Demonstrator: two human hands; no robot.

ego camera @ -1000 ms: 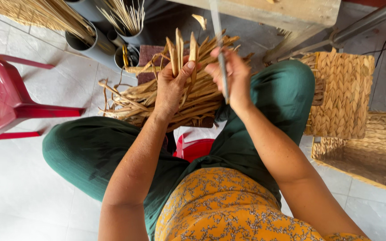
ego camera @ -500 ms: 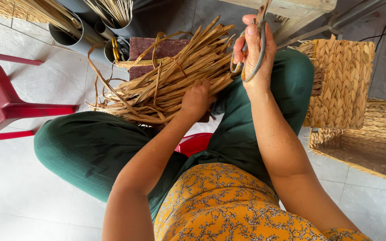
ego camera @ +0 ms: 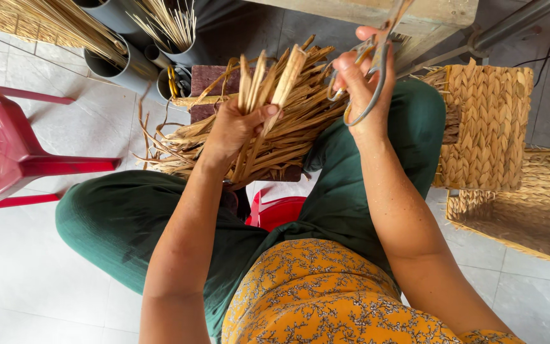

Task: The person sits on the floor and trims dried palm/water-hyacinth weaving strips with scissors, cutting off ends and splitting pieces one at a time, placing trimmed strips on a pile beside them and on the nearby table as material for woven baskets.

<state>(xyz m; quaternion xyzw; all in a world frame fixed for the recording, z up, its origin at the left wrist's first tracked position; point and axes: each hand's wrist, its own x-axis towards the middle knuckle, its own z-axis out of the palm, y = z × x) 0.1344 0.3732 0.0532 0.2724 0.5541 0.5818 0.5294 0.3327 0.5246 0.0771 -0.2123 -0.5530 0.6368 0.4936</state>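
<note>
— What's the room like from where you sit?

— I see a pale tiled floor [ego camera: 52, 134], a red plastic chair [ego camera: 1, 153] at its left edge, grey tubes [ego camera: 119, 60] of thin sticks at the top, and woven baskets [ego camera: 485, 127] along the right edge.

— And the hands?

— My left hand [ego camera: 230, 130] is closed around a bunch of dried straw strips [ego camera: 268, 95], ends pointing up, over the larger straw bundle [ego camera: 288, 140] lying across the green-trousered lap. My right hand [ego camera: 361, 89] grips metal scissors [ego camera: 367, 76] just beside the bunch.

— Anything unclear?

— The scissor blades run up against a wooden bench [ego camera: 408, 19] — I can't tell whether they are parted. The bench is cut off at the top.
</note>
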